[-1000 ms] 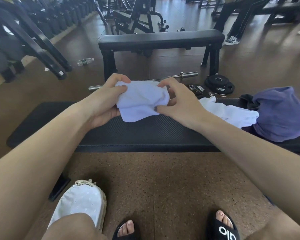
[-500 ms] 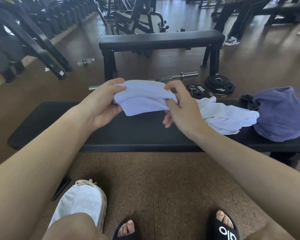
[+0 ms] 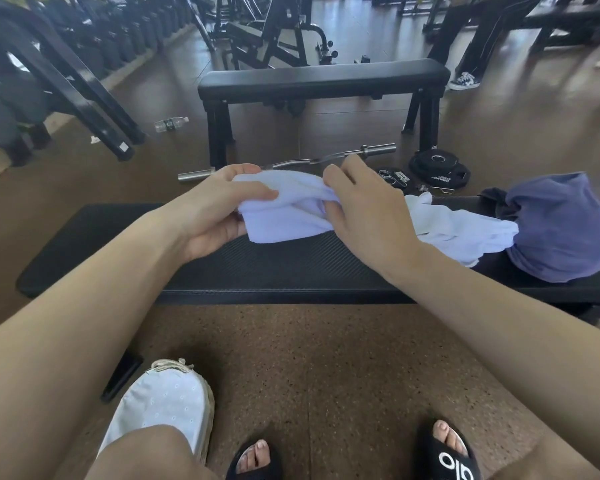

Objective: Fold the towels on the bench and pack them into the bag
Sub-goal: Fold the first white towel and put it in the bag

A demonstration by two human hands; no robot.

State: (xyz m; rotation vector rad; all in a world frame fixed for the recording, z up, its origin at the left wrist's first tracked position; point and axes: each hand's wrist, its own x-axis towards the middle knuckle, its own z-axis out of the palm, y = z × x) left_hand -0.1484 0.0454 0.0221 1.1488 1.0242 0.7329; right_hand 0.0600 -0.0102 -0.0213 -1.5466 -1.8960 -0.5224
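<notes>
Gym counter (image 3: pixel 291 271) at mid-frame carries both hands, left hand (image 3: pixel 212 209) and right hand (image 3: pixel 368 209), fingers clenched on a towel (image 3: pixel 288 213), likely tightening its fold.

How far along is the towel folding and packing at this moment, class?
Early on. Nothing looks packed yet: the pale bag sits on the floor by the person's knee, and no towel shows in it. In hand: the left hand and right hand grip a white towel mid-fold above the bench. Left: a crumpled white towel and a purple towel lie unfolded on the bench.
</notes>
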